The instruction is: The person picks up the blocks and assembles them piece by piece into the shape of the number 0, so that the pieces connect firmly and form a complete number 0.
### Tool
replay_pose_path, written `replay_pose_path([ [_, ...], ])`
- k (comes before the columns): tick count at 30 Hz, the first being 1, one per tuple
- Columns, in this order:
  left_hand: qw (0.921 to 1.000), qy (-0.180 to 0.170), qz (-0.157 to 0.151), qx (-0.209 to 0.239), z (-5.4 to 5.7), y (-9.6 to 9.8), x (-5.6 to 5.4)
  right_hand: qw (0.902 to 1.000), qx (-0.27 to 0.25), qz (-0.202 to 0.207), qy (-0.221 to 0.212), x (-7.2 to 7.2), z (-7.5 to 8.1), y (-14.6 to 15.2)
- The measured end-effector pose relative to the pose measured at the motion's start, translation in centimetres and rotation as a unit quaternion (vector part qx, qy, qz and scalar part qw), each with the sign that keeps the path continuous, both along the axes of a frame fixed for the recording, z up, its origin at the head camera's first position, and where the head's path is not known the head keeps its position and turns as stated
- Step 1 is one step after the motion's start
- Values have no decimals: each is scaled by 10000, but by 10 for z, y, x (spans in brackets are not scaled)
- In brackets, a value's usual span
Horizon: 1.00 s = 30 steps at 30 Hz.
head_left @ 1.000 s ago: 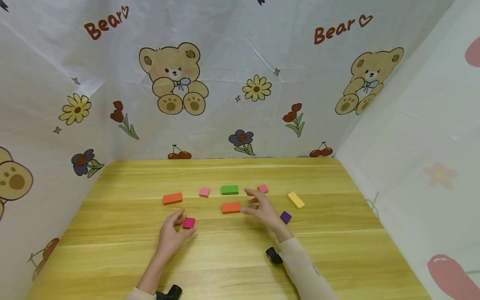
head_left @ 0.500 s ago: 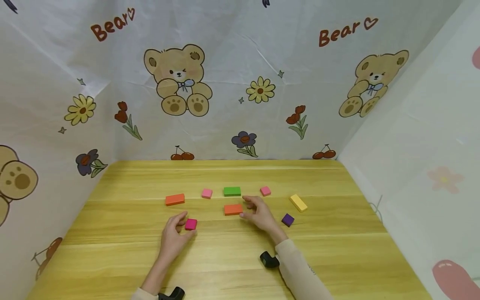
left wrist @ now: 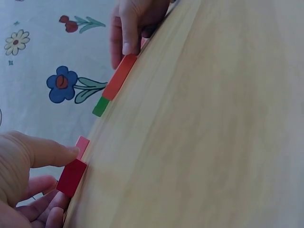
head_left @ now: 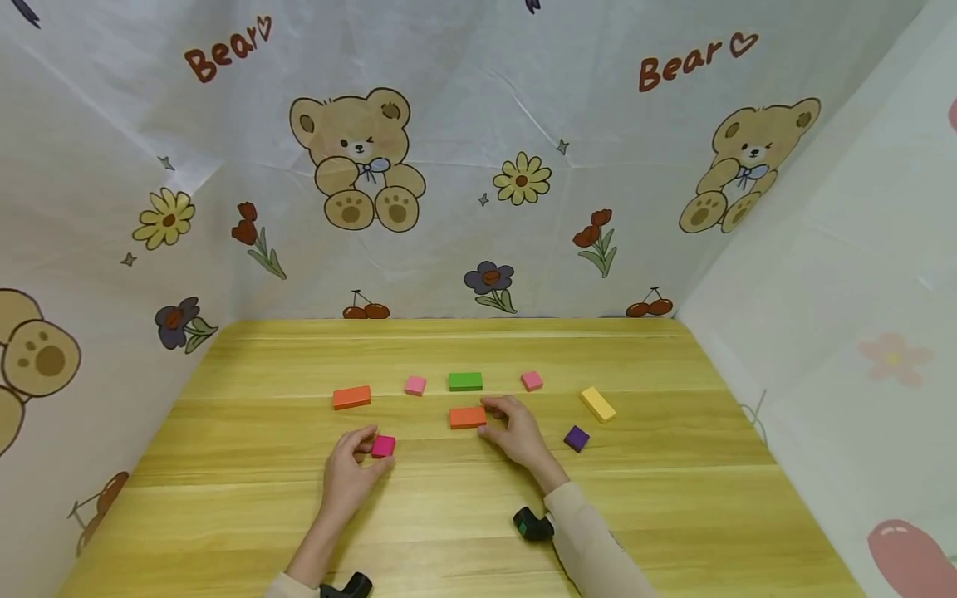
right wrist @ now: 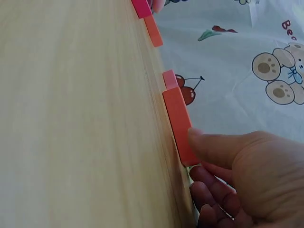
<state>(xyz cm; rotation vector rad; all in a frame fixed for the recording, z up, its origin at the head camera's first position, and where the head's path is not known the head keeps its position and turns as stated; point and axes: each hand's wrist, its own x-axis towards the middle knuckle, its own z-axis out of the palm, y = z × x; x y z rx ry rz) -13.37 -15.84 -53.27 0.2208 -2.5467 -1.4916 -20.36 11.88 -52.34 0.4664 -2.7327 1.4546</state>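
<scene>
In the head view my left hand (head_left: 350, 473) has its thumb and index finger round a small magenta block (head_left: 384, 447) on the wooden table. The left wrist view shows the thumb at one edge of this magenta block (left wrist: 71, 177) and fingers at the other side. Further right, my right hand (head_left: 519, 433) has thumb and index finger at the right end of an orange rectangular block (head_left: 468, 418). In the right wrist view the thumb touches this orange block (right wrist: 179, 126). Both blocks lie on the table; how firmly they are held cannot be seen.
Behind the hands lie another orange block (head_left: 351, 398), two pink blocks (head_left: 414, 385) and a green block (head_left: 465, 382). On the right are a yellow block (head_left: 598, 404) and a purple block (head_left: 576, 438). A printed cloth (head_left: 441, 249) hangs behind the table (head_left: 449, 515).
My right hand has come down and closer round the end of the orange block. The left finger and thumb have closed in on the magenta block. The head view has shifted slightly.
</scene>
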Motion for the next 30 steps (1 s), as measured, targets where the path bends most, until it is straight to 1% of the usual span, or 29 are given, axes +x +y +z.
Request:
replay_pose_path([
  [4, 9999, 39, 46, -147, 0, 1, -1, 9996, 216, -62, 153, 0, 1, -1],
  [9, 9996, 70, 42, -253, 1, 2, -1, 9994, 257, -158, 183, -1, 0, -3],
  [15, 9997, 44, 15, -238, 3, 2, 0, 9987, 359, -206, 281, -2, -1, -4],
  [21, 9999, -74, 0, -99, 6, 2, 1, 9996, 226, -144, 115, -2, 0, -3],
  [25, 10000, -84, 9, -37, 10, 3, 3, 9998, 128, -102, -105, -1, 3, -1],
  [28, 10000, -21, -28, -40, 16, 6, 5, 9996, 127, -74, -235, 0, 6, 0],
  [30, 9999, 61, -67, -45, 20, 9, 6, 9996, 170, -40, -241, 1, 9, 1],
])
